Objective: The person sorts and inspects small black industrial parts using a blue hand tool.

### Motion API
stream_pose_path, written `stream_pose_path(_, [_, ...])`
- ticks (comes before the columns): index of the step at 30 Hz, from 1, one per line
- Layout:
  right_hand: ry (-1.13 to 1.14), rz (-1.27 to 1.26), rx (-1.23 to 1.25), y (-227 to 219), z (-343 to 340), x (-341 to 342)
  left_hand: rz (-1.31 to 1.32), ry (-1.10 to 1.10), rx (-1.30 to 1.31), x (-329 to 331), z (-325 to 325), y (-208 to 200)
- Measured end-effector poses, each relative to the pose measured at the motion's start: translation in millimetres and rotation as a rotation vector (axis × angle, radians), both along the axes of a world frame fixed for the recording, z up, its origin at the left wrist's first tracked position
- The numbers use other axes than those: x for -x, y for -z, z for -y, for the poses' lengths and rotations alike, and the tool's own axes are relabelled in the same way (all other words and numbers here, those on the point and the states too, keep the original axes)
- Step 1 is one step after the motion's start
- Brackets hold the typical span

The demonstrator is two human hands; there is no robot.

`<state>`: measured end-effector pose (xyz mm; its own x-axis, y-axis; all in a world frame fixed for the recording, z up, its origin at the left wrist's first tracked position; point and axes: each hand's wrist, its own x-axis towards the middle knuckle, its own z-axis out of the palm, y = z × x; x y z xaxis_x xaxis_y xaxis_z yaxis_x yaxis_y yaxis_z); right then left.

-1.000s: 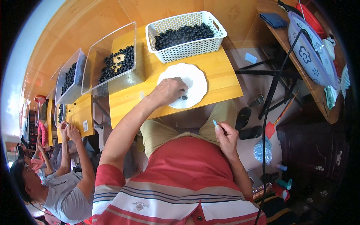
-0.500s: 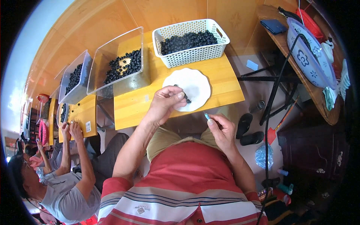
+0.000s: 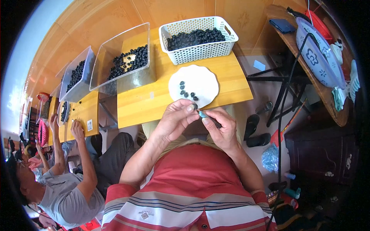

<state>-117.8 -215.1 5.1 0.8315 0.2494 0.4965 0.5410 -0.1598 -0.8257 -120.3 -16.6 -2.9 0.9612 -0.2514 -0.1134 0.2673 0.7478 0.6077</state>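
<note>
Pinched between the thumb and fingertips of my left hand [image 3: 175,120] is a small round black piece [image 3: 195,106], like a berry or bead; its exact kind does not show. My right hand [image 3: 222,131] is closed on a small tool with a teal-blue part [image 3: 202,114], its tip against or very near the piece. The rest of the tool is hidden in my fingers. Both hands meet just in front of a white scalloped plate [image 3: 202,82]. Several similar black pieces [image 3: 182,87] lie along its left and near side.
Behind the plate stands a white perforated basket [image 3: 200,54] of black pieces. A clear bin [image 3: 135,79] with more sits to its left on the yellow table [image 3: 135,111]. A co-worker [image 3: 65,196] sits at a table on the left. A black cable [image 3: 280,154] hangs at right.
My left hand has drawn back from the plate toward me, holding a black piece. My right hand has moved left and brought the tool to it. More pieces on the plate are now uncovered.
</note>
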Motion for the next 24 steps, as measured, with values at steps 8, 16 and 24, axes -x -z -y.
stream_pose_path(8, [0.047, 0.089, 0.025, 3.3, -3.4, 3.7, -0.043, -0.002, 0.075, 12.7, 7.3, 3.1])
stream_pose_path(16, [0.091, 0.12, 0.065, 7.2, -2.9, 8.5, -0.04, 0.014, 0.116, 16.2, 11.1, 11.3])
stream_pose_path(24, [0.11, 0.115, 0.073, 17.9, -4.3, 9.6, -0.085, -0.004, 0.13, 19.6, 10.4, 20.6])
